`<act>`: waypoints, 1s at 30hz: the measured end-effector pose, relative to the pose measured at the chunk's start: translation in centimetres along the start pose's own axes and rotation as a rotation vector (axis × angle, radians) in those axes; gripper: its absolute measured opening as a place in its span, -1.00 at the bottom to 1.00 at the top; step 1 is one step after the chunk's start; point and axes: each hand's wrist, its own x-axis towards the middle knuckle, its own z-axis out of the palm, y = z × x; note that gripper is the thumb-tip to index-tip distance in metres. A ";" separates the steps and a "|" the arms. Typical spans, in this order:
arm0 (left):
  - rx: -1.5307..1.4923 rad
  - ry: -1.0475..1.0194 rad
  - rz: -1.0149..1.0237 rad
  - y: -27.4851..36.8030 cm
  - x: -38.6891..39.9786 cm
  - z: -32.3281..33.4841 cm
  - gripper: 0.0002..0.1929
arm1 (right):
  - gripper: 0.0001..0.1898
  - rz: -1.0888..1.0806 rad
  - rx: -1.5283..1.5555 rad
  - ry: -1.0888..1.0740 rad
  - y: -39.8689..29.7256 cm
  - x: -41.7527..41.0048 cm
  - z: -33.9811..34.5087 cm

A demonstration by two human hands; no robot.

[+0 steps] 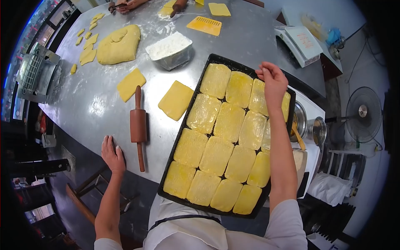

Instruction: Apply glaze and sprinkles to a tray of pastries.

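A black baking tray (180, 132) holds rows of flat yellow dough rectangles (218, 155), some of them shiny. Over its upper right part, my right hand (272, 78) is raised with the fingertips pinched together; whether something small is between them cannot be told. My left hand (112, 156) rests at the metal table's near edge, fingers slightly spread, holding nothing. Just right of it lies a wooden rolling pin (138, 126). Two loose dough sheets, one (131, 84) by the pin's upper handle and one (176, 100) beside the tray, lie on the table.
A plastic tub of flour (170, 50), a large dough mass (119, 45) and small dough pieces (88, 56) stand farther off. An orange scraper (204, 25) lies near a scale (298, 45). Another person's hands (128, 5) are at the far edge. Metal bowls (316, 129) are at right.
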 end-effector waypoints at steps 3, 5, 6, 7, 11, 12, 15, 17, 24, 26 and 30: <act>0.002 0.000 -0.013 -0.3 -0.4 -0.6 -0.44 | -0.84 -0.074 0.000 -0.012 -1.6 -0.6 0.0; 0.035 0.008 -0.020 -1.1 -0.7 -0.8 -0.44 | -0.83 -0.267 0.005 0.106 -2.4 -1.1 1.4; 0.013 0.007 -0.003 -0.5 -0.4 -0.4 -0.44 | -0.83 -0.315 -0.100 0.100 -0.7 -1.0 0.9; 0.008 -0.007 -0.006 0.1 -0.3 -0.2 -0.44 | -0.83 -0.231 -0.367 -0.064 1.7 -0.3 -0.2; 0.016 -0.006 -0.006 -0.1 -0.4 0.5 -0.43 | -0.83 -0.102 -0.315 0.028 4.1 0.6 -0.8; 0.026 -0.010 -0.017 -0.3 -0.7 0.3 -0.43 | -0.83 -0.067 -0.081 0.151 3.6 -0.5 -0.7; -0.016 0.004 0.003 0.0 -0.3 -0.2 -0.43 | -0.84 -0.021 -0.050 0.016 1.3 -2.8 -1.4; -0.008 -0.024 -0.003 0.2 -0.2 0.2 -0.44 | -0.84 0.011 -0.088 0.023 0.2 -4.6 -3.0; 0.046 0.003 -0.003 -1.0 -0.6 -0.2 -0.45 | -0.82 0.208 -0.194 0.311 -2.2 -15.9 -15.4; 0.038 0.012 0.014 -1.0 -0.5 0.0 -0.45 | -0.81 0.289 -0.323 0.402 -1.0 -20.6 -22.0; 0.022 0.020 0.039 -1.0 -0.7 0.7 -0.46 | -0.76 0.541 -0.655 0.352 3.5 -30.2 -33.1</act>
